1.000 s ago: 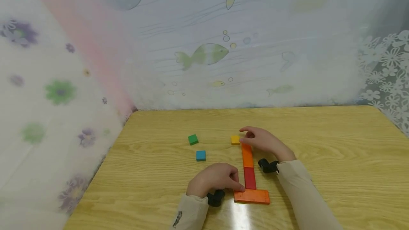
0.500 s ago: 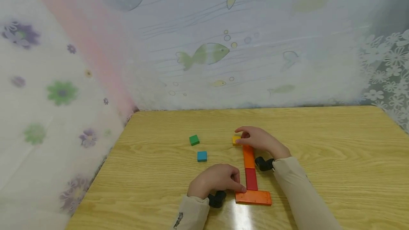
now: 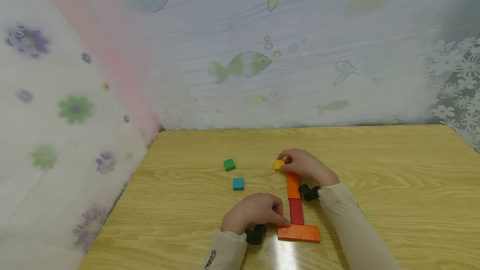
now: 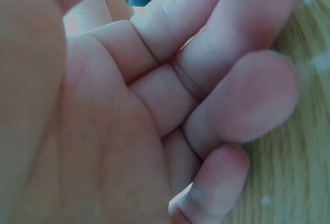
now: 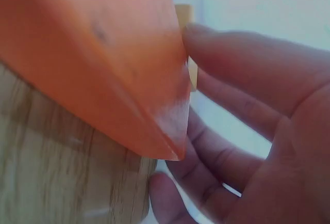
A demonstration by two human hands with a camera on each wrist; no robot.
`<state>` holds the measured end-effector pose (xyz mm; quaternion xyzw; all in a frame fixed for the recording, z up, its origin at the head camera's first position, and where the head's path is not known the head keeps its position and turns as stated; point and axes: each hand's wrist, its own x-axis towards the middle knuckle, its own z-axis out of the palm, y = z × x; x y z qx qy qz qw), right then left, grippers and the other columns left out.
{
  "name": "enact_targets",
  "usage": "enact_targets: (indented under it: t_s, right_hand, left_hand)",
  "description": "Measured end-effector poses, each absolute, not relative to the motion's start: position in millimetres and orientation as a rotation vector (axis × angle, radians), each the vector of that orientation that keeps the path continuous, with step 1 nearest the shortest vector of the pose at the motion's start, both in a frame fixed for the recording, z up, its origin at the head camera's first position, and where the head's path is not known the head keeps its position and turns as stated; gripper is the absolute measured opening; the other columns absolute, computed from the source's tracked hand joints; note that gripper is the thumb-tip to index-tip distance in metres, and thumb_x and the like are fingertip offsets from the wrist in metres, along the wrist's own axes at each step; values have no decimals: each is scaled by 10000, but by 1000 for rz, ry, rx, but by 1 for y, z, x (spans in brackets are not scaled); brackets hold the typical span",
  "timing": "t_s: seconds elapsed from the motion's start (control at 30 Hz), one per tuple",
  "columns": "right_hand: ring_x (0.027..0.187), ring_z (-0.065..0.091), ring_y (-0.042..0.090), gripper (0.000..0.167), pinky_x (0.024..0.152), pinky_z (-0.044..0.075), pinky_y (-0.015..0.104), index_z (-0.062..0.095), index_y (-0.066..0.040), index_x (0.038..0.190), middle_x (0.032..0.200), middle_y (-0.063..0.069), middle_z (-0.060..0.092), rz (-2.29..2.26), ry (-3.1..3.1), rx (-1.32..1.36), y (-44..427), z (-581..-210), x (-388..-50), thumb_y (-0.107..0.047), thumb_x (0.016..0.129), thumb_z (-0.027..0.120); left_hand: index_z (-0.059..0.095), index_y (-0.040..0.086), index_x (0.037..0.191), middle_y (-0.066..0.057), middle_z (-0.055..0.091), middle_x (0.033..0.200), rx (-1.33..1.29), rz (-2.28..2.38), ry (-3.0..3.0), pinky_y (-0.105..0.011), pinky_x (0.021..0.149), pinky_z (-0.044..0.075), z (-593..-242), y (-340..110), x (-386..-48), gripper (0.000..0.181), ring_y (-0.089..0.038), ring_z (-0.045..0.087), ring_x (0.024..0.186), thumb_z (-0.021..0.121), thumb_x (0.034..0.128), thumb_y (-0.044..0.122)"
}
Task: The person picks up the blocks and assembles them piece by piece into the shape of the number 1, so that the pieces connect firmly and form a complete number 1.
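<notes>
In the head view, my right hand (image 3: 307, 166) has its thumb and a finger about the small yellow block (image 3: 278, 165), beside the far end of the long orange block (image 3: 293, 186). That block meets a red block (image 3: 296, 211), which meets a crosswise orange block (image 3: 298, 233). My left hand (image 3: 255, 211) touches the crosswise block's left end with the thumb; its other fingers are bent. The left wrist view shows the bent fingers of my left hand (image 4: 206, 90). In the right wrist view, my right hand (image 5: 258, 110) is beside an orange block (image 5: 124, 74), with yellow (image 5: 184, 16) partly hidden behind.
A green block (image 3: 229, 164) and a blue block (image 3: 238, 183) lie apart on the wooden table (image 3: 180, 195), left of the lined-up blocks. Patterned curtains (image 3: 225, 24) hang behind the table and along its left side.
My right hand has shifted slightly left, bringing its thumb and finger around the yellow block. My left hand stays at the crosswise orange block. The head view has shifted a little.
</notes>
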<state>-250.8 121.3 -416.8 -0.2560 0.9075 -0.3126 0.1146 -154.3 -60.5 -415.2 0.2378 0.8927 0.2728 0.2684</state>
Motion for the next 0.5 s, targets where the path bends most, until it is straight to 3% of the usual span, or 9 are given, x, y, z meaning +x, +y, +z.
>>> enact_targets:
  t_s: [0.5]
  right_hand:
    - [764,508,174,339,715,426,345,573,-91,1124,909,43,570,-877,2675,-618,122,-422,-256,-236,825,638]
  left_hand:
    - [588,204,669,97,555,632,638,748,2391,-221,515,353,-414,-61,-154,236,-72,458,554,674,766,402]
